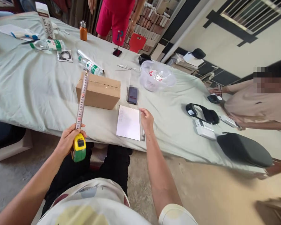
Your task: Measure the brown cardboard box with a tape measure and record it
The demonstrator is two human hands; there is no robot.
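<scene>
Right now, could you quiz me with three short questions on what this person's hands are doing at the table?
1. True or false: the left hand grips the yellow and green tape measure.
2. The extended tape blade crosses which thing? A. brown cardboard box B. clear plastic bowl C. orange bottle
3. Fill in: the right hand touches the edge of a white ____.
Key: 1 true; 2 A; 3 sheet of paper.
</scene>
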